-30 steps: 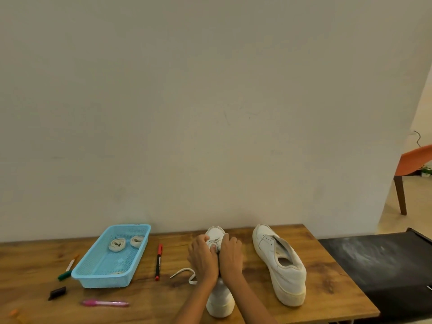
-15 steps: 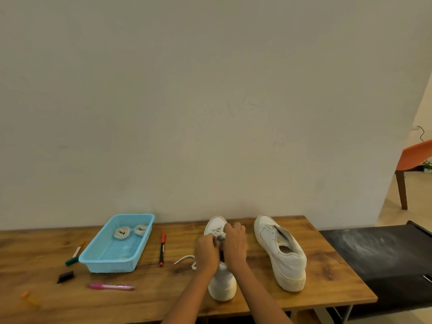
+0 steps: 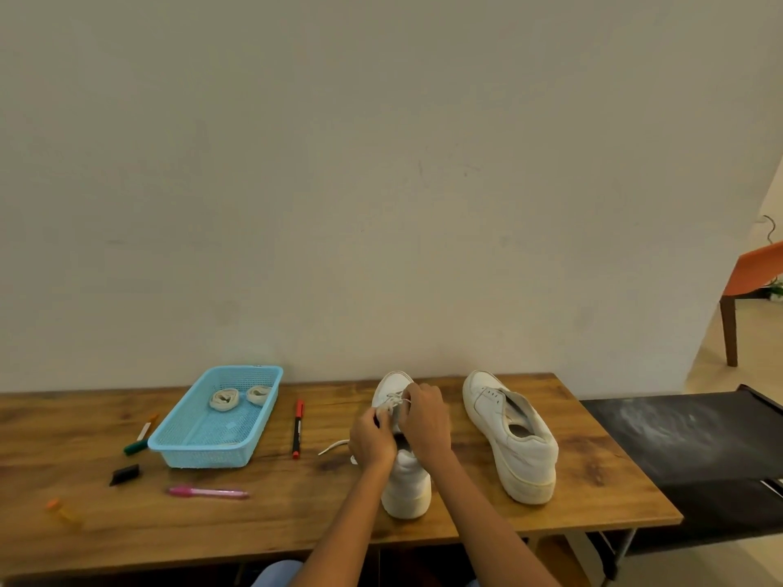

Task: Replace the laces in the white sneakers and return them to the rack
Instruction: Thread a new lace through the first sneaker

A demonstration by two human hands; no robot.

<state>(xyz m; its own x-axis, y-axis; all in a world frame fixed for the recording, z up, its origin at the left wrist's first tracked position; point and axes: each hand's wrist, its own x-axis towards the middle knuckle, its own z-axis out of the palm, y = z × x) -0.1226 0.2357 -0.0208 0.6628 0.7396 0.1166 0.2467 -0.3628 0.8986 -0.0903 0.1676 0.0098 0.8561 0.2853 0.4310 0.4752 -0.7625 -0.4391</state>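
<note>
Two white sneakers stand on the wooden table (image 3: 296,527). The left sneaker (image 3: 404,487) points away from me, with a white lace (image 3: 337,446) trailing from it onto the table at its left. My left hand (image 3: 372,438) and my right hand (image 3: 426,419) are both over its eyelets, fingers curled and pinching the lace. The right sneaker (image 3: 510,434) has no lace and lies untouched beside them. A blue basket (image 3: 186,438) holds two rolled laces (image 3: 222,399).
A red marker (image 3: 298,427) lies between basket and sneaker. A green marker (image 3: 137,444), a black cap (image 3: 124,475), a pink pen (image 3: 207,492) and an orange piece (image 3: 59,508) lie at the left. A black surface (image 3: 695,442) adjoins the table's right end; an orange chair (image 3: 752,286) stands beyond.
My head has tilted down, so the table sits higher in view. My right hand has slid toward the toe of the left sneaker; my left hand stays at the lace.
</note>
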